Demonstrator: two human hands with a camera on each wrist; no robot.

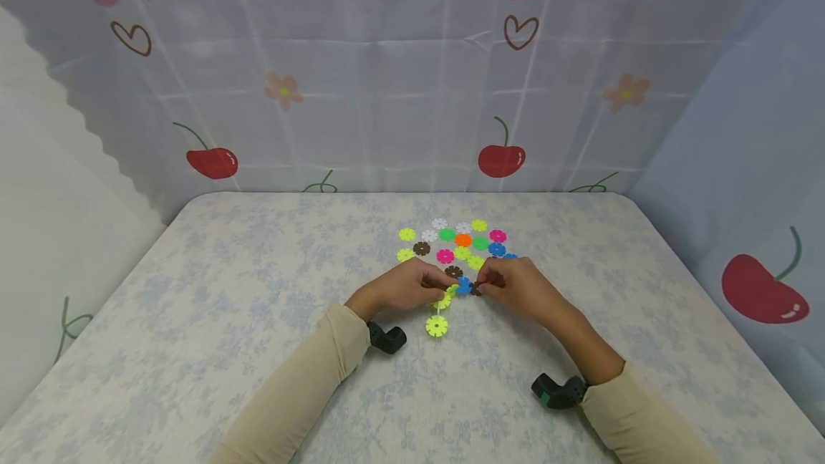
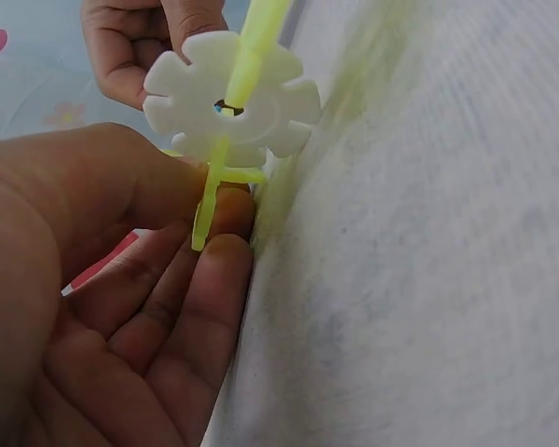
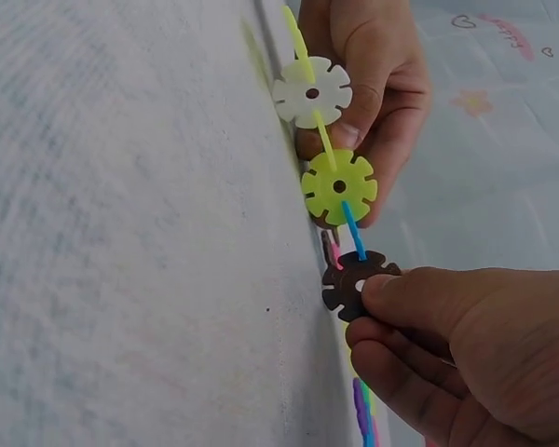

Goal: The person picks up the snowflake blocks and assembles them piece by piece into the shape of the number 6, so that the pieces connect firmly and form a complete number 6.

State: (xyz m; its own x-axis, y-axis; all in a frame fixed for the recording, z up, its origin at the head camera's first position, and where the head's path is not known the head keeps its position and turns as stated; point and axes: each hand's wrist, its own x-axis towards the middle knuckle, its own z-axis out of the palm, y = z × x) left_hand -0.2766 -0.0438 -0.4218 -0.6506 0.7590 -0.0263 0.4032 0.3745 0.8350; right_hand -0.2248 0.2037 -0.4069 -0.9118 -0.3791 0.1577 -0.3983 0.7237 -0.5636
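A chain of notched plastic discs, joined slot to slot, runs between both hands. At its near end lies a yellow disc [image 1: 436, 326]; a white disc [image 2: 172, 98] and further yellow ones follow. My left hand [image 1: 407, 285] pinches the chain at a yellow disc [image 3: 340, 186], thumb on one side and fingers on the other. Beyond that a blue disc [image 1: 463, 286] stands edge-on in the right wrist view. It meets the rim of a brown disc [image 3: 340, 291], which my right hand [image 1: 520, 289] pinches between thumb and fingertips.
Loose discs spread on the cloth-covered table [image 1: 258, 292] behind the hands: an orange disc [image 1: 462, 240], a pink disc [image 1: 445, 256], a green disc [image 1: 480, 243], a blue disc [image 1: 497, 249] and several others. A printed curtain [image 1: 387, 92] hangs behind the table's far edge.
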